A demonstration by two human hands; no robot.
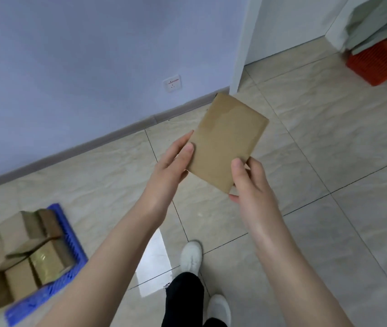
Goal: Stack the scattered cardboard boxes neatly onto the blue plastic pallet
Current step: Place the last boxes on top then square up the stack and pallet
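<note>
A flat brown cardboard box [227,140] is held in the air above the tiled floor, in the middle of the view. My left hand [176,161] grips its near left corner, thumb on top. My right hand [249,180] grips its near right corner, thumb on top and fingers underneath. The blue plastic pallet [74,251] lies at the lower left, next to the wall. Several cardboard boxes [20,251] are stacked on it, one with shiny tape on its side.
A lilac wall with a socket [172,83] runs along the left. An orange crate [376,62] under grey sheets stands at the top right by a white corner. My feet in white shoes [191,256] stand on the beige tiles below the hands.
</note>
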